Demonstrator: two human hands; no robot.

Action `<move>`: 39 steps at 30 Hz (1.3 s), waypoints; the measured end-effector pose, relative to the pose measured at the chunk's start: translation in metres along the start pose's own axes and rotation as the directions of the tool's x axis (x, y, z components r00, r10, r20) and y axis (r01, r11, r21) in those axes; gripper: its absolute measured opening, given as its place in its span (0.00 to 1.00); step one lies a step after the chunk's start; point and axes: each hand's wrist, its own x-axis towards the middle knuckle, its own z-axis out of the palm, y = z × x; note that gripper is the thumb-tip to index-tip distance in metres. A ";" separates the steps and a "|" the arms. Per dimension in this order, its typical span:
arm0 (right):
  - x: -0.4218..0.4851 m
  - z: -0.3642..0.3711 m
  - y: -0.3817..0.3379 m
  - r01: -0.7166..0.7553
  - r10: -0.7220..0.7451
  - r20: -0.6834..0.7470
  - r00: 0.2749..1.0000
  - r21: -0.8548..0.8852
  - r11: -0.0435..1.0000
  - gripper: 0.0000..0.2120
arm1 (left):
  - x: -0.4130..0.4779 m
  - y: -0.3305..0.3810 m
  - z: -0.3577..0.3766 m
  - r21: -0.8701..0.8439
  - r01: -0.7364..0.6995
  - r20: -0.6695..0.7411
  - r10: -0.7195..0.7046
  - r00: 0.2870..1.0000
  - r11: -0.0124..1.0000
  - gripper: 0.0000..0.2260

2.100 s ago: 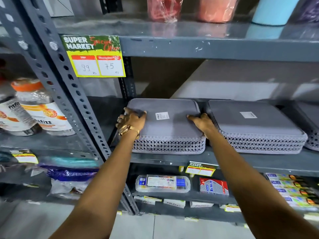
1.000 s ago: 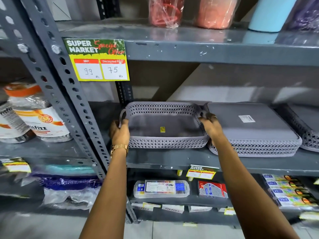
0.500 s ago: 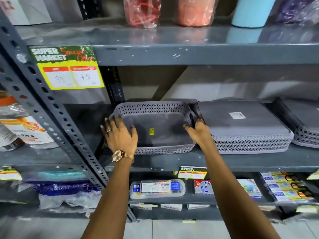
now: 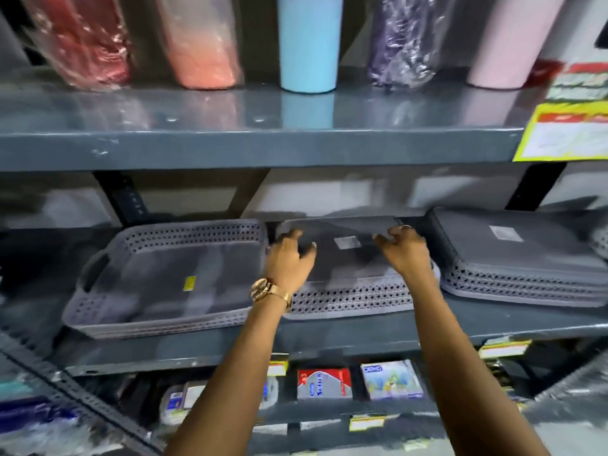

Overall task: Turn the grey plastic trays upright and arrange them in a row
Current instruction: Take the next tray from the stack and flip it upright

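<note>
Three grey lattice-walled trays sit side by side on the middle shelf (image 4: 493,319). The left tray (image 4: 158,324) stands upright, hollow side up, with a yellow sticker inside. The middle tray (image 4: 348,294) lies upside down, a white label on its base. At the right, a further tray (image 4: 513,258) is also upside down and looks like a stack. My left hand (image 4: 289,255) hovers with spread fingers over the middle tray's left part. Over its far right edge, my right hand (image 4: 406,246) has its fingers curled. The picture is blurred; neither hand clearly grips.
The upper shelf (image 4: 263,143) hangs low above the trays and carries wrapped tumblers, a light blue one (image 4: 309,44) among them. A yellow price sign (image 4: 569,126) hangs at its right end. Small packets (image 4: 324,383) fill the lower shelf. A slotted upright (image 4: 65,386) crosses bottom left.
The left tray went from upside down to upright and was let go. Both hands moved right onto the middle upside-down tray. The view swung right.
</note>
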 end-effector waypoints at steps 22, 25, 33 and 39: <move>0.056 -0.057 0.032 -0.080 0.035 0.111 0.993 0.423 0.903 0.46 | 0.014 0.049 0.037 -0.469 0.279 -0.287 -0.444 0.849 0.838 0.36; 0.057 -0.067 0.030 -0.022 -0.015 0.059 0.998 0.568 0.823 0.38 | 0.019 0.061 0.027 -0.569 0.204 -0.307 -0.436 0.846 0.797 0.33; 0.040 -0.074 0.061 -0.172 0.022 0.207 0.978 0.741 0.650 0.50 | 0.000 0.027 0.024 -0.862 0.148 -0.139 -0.506 0.851 0.485 0.48; 0.036 -0.072 0.081 -0.277 0.126 0.257 0.958 0.716 0.641 0.57 | -0.023 0.019 0.022 -0.820 0.254 -0.105 -0.570 0.815 0.514 0.46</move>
